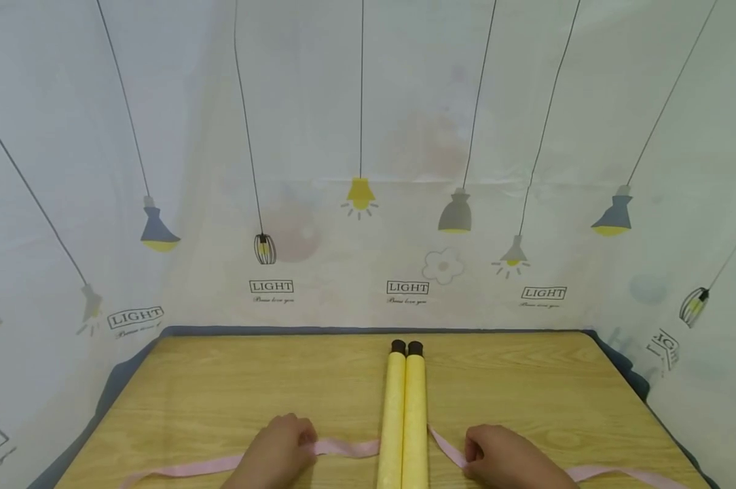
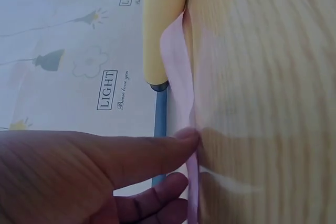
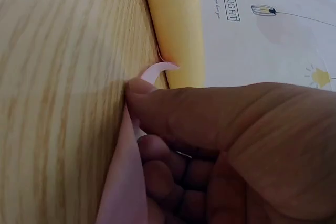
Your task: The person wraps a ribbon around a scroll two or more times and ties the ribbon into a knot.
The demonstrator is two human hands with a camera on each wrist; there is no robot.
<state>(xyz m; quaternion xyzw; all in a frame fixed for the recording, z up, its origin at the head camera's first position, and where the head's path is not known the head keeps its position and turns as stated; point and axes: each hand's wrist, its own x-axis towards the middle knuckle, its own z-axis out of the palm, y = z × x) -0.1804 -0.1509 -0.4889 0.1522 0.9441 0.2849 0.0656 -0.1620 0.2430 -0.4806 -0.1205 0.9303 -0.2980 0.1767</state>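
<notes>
Two yellow rolls (image 1: 403, 414) with black ends lie side by side on the wooden table (image 1: 270, 373), pointing away from me. A pink ribbon (image 1: 352, 449) runs out from both sides of the pair; its middle is hidden by the rolls and seems to pass beneath them. To the left, my left hand (image 1: 279, 448) pinches the ribbon between thumb and fingers, a short way from the rolls. My right hand (image 1: 511, 456) pinches the ribbon on the other side, its thumb (image 3: 142, 87) pressed on the strip close to the tabletop. Both ribbon tails trail outward past the hands.
A pale cloth (image 1: 319, 136) printed with hanging lamps stands behind the table and along its sides. Dark blue edging (image 1: 368, 331) borders the table's far edge. Wooden tabletop extends to either side of the rolls.
</notes>
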